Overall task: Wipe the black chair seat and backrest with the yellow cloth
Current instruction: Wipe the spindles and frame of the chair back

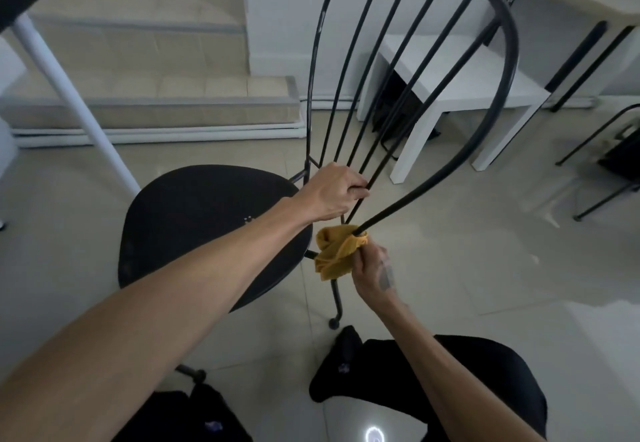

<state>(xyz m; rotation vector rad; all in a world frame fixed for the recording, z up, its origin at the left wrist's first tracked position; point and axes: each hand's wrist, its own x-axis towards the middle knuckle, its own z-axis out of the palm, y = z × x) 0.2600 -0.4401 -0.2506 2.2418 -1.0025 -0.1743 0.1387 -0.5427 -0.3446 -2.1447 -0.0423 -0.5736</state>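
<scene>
The black chair stands in front of me on the tiled floor, its round black seat [207,230] to the left and its tall metal backrest [505,43] of thin spindles rising toward me. My left hand [332,192] is shut around the spindles near their lower ends. Just below it, my right hand [372,272] grips the bunched yellow cloth [337,251], which is wrapped around the bottom of the backrest's right outer rod, close to the seat's rear edge.
A white low table [450,91] stands behind the backrest, with black metal legs of other furniture [588,150] at the right. Tiled steps [149,95] rise at the back left, crossed by a slanted white leg [69,88]. My black-clad legs [433,372] are at the bottom.
</scene>
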